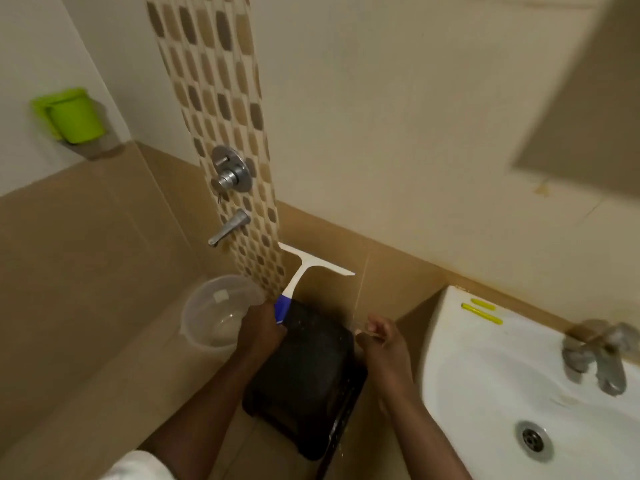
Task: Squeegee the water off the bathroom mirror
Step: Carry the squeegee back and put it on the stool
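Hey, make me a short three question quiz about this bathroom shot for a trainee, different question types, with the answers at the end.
1. True or false: the left hand holds the squeegee by its blue grip.
2. Multiple choice: the squeegee blade is against
A. the mirror
B. the brown wall tile
C. the sink basin
3. Fill in: the clear plastic bucket sits to the ___ of the black stool in the head view.

Key
1. True. The right hand holds no tool.
2. B. The mirror is up at the right, away from the blade, and the sink lies lower right.
3. left
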{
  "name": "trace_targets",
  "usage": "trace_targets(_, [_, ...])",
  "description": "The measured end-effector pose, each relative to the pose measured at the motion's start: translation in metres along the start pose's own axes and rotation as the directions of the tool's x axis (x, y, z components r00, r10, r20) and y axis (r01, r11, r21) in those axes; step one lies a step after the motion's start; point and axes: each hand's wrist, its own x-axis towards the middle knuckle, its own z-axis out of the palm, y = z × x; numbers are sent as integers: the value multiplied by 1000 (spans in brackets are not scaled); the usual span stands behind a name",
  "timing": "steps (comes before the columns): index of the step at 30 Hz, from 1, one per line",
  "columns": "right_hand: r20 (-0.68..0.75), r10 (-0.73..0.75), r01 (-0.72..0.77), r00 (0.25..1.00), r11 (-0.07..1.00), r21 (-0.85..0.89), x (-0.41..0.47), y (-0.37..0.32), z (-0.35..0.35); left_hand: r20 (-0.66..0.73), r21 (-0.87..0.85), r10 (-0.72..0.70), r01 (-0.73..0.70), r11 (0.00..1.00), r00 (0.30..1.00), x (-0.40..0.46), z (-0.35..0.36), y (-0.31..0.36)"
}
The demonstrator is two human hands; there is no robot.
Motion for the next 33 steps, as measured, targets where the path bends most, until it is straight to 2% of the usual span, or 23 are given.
trace_targets(4, [6, 154, -154, 988, 987, 41, 9, 48, 19, 97, 50, -51, 47, 998, 994, 25, 44, -30])
trace_targets(10, [33, 301, -302, 953, 949, 93, 30, 99, 47, 232, 201, -152, 105, 974, 961, 53, 101, -69])
trace_targets(13, [13, 324, -323, 946, 939, 121, 44, 112, 60, 255, 265, -191, 121, 957, 948, 65, 124, -84])
trace_targets(19, [2, 356, -356, 934, 933, 56, 65, 139, 87, 291, 355, -244, 133, 926, 925, 87, 174, -108])
trace_targets(25, [13, 438, -437, 899, 899, -25, 54, 175, 93, 341, 333, -275, 159, 930, 899, 104, 225, -126])
trace_targets(33, [-7, 487, -487, 874, 874, -6, 59, 199, 93, 325, 366, -278, 151, 918, 904, 122, 263, -137])
